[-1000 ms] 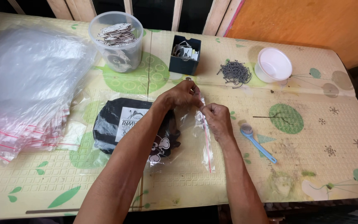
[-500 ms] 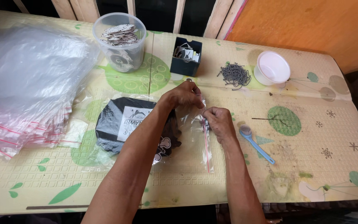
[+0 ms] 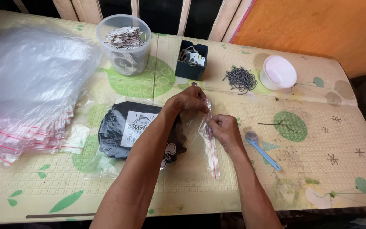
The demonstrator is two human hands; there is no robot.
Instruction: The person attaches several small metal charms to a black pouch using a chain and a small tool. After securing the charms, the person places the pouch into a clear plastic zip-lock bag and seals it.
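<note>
Not much has shifted since the frame a second back: both hands sit at about the same spot mid-counter, pinching along the top of the same bag, maybe a touch further along the seal.

Head view, the only one: the left hand is closed in a pinch on the upper end of the clear zip bag, and the right hand is closed on the red-striped strip just below it. Both grip the bag, which lies toward the middle of the counter, its tail running toward the near edge.

Progress, as I read it: the black folded item in its clear sleeve looks already packed, just left of the hands. A big stack of empty zip bags fills the left edge, so plenty seems left. Along the far edge sit a clear tub of printed discs, a dark box, a pile of ball chains and a white bowl. A blue brush lies right of the hands.
</note>
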